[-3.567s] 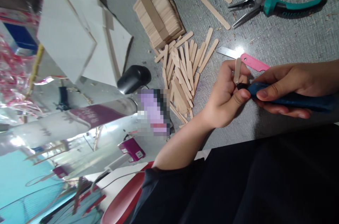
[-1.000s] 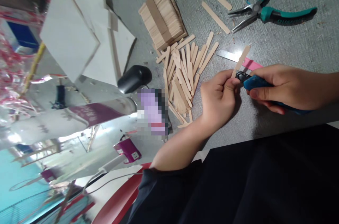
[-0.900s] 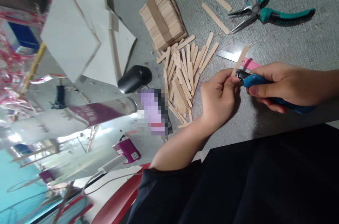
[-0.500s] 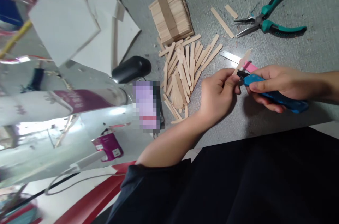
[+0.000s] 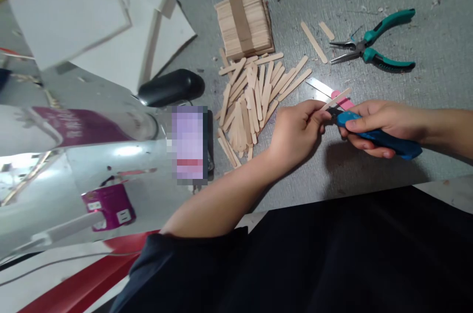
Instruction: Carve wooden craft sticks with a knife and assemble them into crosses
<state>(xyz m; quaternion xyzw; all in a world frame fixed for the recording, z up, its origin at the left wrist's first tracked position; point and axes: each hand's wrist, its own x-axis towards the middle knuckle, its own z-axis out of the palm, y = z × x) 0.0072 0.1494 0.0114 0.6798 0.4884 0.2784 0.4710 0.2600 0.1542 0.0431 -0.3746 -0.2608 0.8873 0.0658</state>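
Observation:
Between thumb and fingers, my left hand (image 5: 299, 128) pinches a wooden craft stick (image 5: 337, 98) that points up and to the right. My right hand (image 5: 380, 125) is wrapped round a blue-handled tool (image 5: 393, 140), whose dark head touches or nearly touches the stick near my left fingertips. Just beyond lies a pink-handled blade (image 5: 321, 87), partly behind the stick. Loose sticks (image 5: 254, 98) are heaped left of my hands, below a banded bundle of sticks (image 5: 246, 22).
Green-handled pliers (image 5: 369, 47) lie open at the upper right beside two loose sticks (image 5: 314, 43). At left are a black mouse-like object (image 5: 172, 87), a blurred-out phone (image 5: 188, 143), white boards (image 5: 66, 7) and a purple plug adapter (image 5: 109, 207).
The view has shifted, moving most surroundings left. The held stick has tilted flatter, its tip lower. Both hands keep their hold.

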